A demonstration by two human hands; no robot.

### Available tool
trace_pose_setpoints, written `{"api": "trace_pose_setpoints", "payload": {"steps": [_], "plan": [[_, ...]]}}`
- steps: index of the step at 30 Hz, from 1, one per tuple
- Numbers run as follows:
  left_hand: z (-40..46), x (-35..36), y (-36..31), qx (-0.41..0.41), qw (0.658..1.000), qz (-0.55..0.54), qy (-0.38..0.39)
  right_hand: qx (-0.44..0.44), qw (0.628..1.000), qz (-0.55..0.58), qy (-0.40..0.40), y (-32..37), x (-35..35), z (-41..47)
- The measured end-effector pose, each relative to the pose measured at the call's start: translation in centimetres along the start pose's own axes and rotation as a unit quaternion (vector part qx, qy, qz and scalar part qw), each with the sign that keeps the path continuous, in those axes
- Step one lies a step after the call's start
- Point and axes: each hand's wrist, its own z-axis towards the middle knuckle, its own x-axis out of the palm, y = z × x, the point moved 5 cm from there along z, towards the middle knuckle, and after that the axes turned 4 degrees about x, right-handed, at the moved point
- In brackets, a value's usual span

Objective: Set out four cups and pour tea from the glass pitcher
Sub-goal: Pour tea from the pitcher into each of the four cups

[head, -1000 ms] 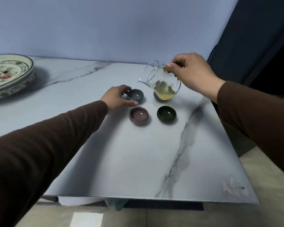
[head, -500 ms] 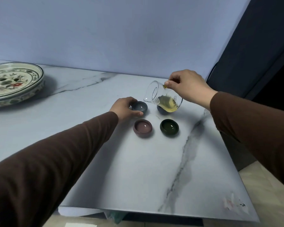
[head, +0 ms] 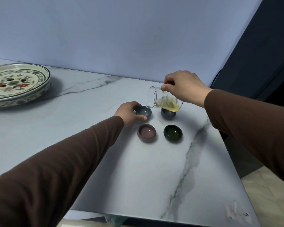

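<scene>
**Glass pitcher tipped over grey-blue cup**

Yellow tea pools in the glass pitcher, pinched at its rim by the right hand, spout at the grey-blue cup. The left hand curls loosely around that cup, fingers touching it on the marble worktop.

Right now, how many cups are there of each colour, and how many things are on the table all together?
Grey-blue cups: 2, one by the left hand, one under the pitcher
Purple cup: 1
Dark green cup: 1
Glass pitcher, held tilted in the right hand: 1
Painted plate: 1
Total: 6 things, 4 of them cups.
</scene>
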Motion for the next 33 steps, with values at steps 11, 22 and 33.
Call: {"api": "trace_pose_setpoints", "payload": {"steps": [11, 22, 33], "plan": [[0.1, 0.0, 0.0, -0.001, 1.000, 0.006, 0.001, -0.041, 0.998, -0.052, 0.002, 1.2, -0.9, 0.8], [0.1, -0.1, 0.0, -0.009, 1.000, 0.008, 0.003, -0.049, 0.996, -0.074, 0.004, 1.8, -1.6, 1.2], [0.1, -0.1, -0.1, -0.018, 1.000, 0.013, 0.007, -0.059, 0.995, -0.082, 0.000, 1.9, -1.9, 1.5]]}}
